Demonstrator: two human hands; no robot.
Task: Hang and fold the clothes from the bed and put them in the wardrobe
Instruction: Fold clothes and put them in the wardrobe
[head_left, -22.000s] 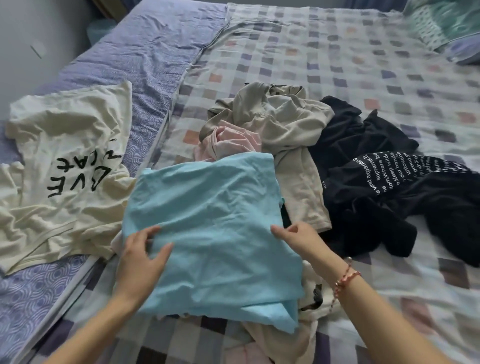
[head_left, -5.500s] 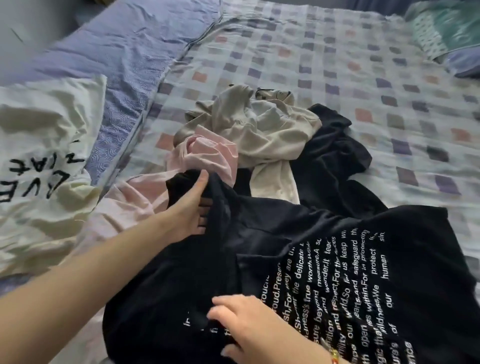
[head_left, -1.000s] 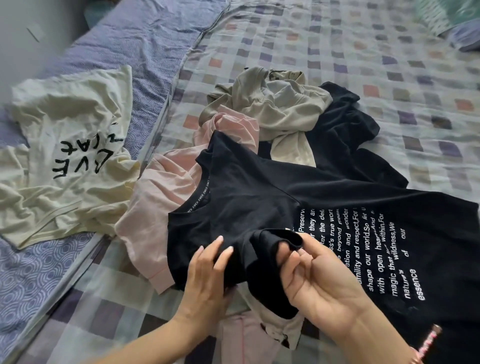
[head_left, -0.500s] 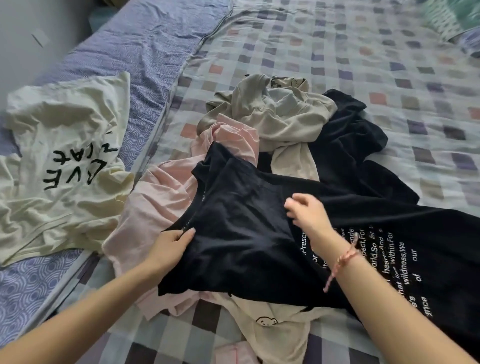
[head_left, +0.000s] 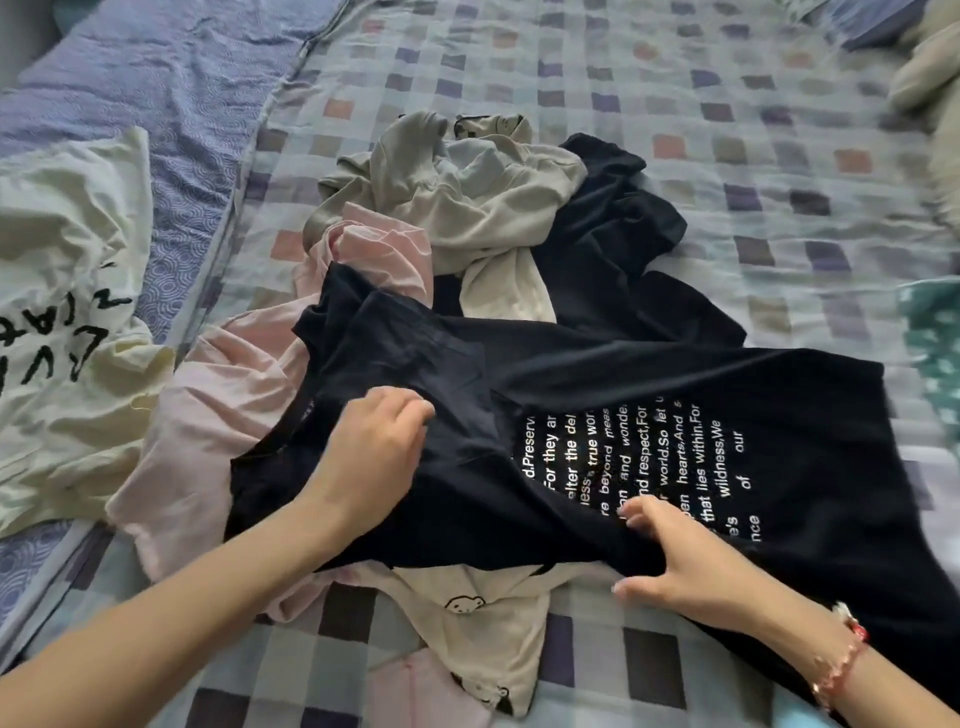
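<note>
My left hand (head_left: 375, 451) bunches the black shirt (head_left: 597, 364) in curled fingers; my right hand (head_left: 693, 566) presses it with fingers spread.

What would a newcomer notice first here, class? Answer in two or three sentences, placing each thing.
The black T-shirt with white lettering, spread across the middle of the bed, draws the eye first. The left hand pinches it near the collar; the right hand rests on its near edge. A cream shirt with black letters lies at far left, a crumpled beige top behind.
</note>
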